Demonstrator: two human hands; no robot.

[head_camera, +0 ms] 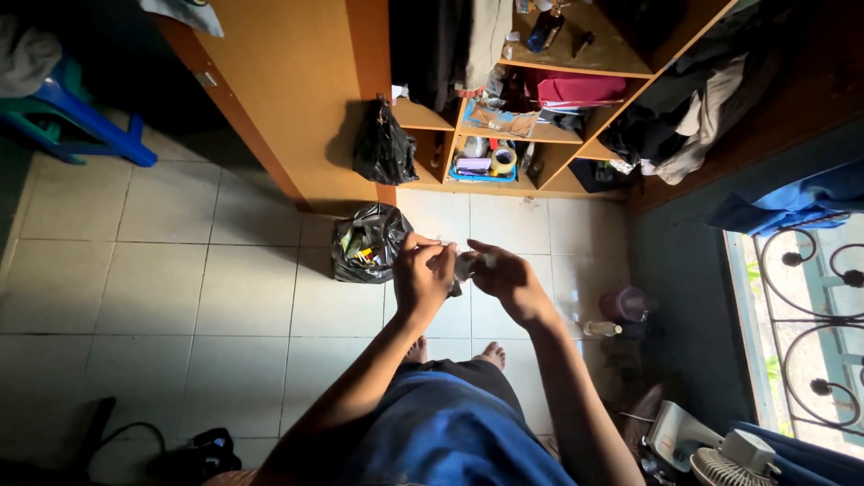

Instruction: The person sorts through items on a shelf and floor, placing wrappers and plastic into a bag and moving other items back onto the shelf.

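We hold a small, crinkly bit of clear wrapper at chest height above the tiled floor, pinched between our left hand and right hand, and judge it light, soft and slippery, best gripped at its edges.

One head-worn view — looking straight down, close over both hands, tiled floor beneath.
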